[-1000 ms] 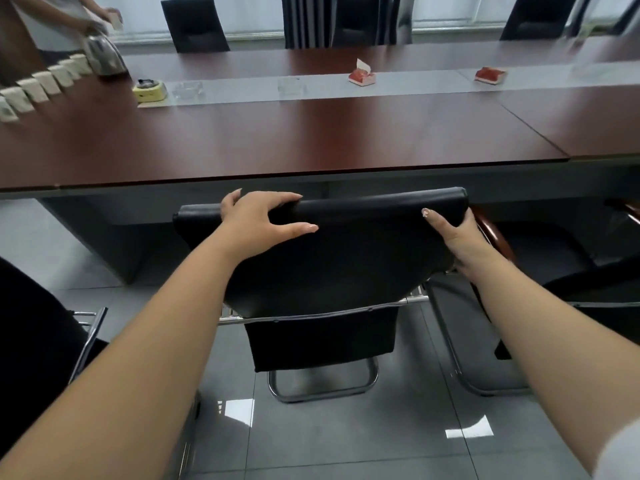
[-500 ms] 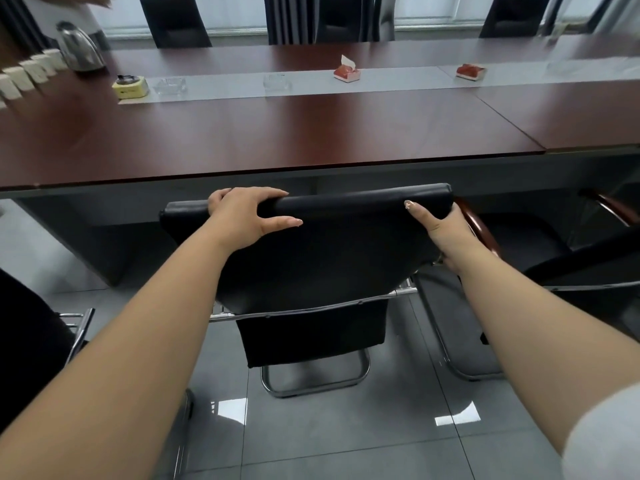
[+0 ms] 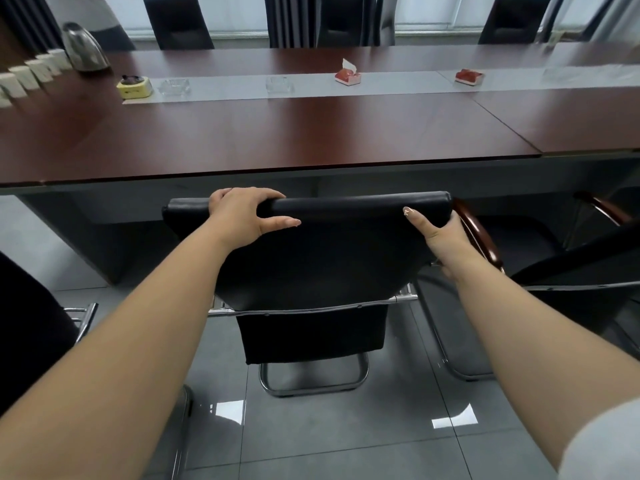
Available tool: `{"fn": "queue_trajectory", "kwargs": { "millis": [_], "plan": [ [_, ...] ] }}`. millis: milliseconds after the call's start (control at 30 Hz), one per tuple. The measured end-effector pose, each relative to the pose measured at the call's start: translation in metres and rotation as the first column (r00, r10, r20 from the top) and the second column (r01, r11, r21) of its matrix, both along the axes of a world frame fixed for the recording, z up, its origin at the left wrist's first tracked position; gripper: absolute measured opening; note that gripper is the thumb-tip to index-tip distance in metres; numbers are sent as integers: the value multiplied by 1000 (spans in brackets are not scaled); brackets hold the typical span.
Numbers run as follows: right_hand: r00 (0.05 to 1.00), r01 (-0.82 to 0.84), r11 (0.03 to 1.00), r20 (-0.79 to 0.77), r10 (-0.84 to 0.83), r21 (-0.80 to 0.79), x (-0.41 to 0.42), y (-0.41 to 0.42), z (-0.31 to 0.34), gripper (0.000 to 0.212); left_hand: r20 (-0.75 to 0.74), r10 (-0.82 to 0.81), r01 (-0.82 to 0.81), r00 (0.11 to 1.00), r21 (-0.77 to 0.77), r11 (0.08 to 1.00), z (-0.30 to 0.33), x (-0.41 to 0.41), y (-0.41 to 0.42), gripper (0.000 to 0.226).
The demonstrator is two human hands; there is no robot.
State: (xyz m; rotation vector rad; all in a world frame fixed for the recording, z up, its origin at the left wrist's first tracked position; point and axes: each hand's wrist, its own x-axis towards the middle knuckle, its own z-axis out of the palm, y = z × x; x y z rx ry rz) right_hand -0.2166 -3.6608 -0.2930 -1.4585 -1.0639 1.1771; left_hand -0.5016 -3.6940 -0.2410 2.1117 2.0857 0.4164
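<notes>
We hold a black office chair (image 3: 329, 258) by the top of its backrest, one hand near each upper corner. Our left hand (image 3: 242, 216) grasps the padded top edge: the fingers curl over it to the far side and the thumb stretches along the near face, pointing toward the other hand. Our right hand (image 3: 438, 237) clasps the right corner, thumb laid flat on the near face (its other fingers are hidden behind the leather, so we cannot tell how they lie). The chair stands upright on the grey tiled floor (image 3: 346, 438), its chrome sled base (image 3: 311, 386) below and between our forearms.

Just beyond both hands runs the near edge of a long dark-red conference table (image 3: 277, 133). A reddish wooden armrest (image 3: 478, 233) sits just beside the right hand, on its outer side; we cannot tell which chair it belongs to. Farther out from that hand stands another black chair (image 3: 588, 265).

Well past the left hand, on the table, lie a yellow ashtray (image 3: 134, 86), two glass ashtrays (image 3: 174, 86), a steel kettle (image 3: 85, 48) and a row of white cups (image 3: 31, 72). Past the right hand lie two red tissue boxes (image 3: 347, 75).
</notes>
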Motion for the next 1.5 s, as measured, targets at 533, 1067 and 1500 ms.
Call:
{"fn": "queue_trajectory", "kwargs": {
  "millis": [533, 1067, 1500],
  "plan": [
    [971, 230, 971, -53, -234, -71, -45, -57, -47, 87, 529, -6, -146, 848, 244, 959, -21, 18, -46, 37],
    [732, -680, 716, -205, 650, -160, -258, -131, -43, 11, 907, 361, -723, 217, -99, 683, -52, -60, -204, 16],
    [386, -909, 339, -186, 903, -240, -380, -215, -58, 11, 890, 439, -885, -124, -299, 357, -90, -138, -310, 21]
  ]
}}
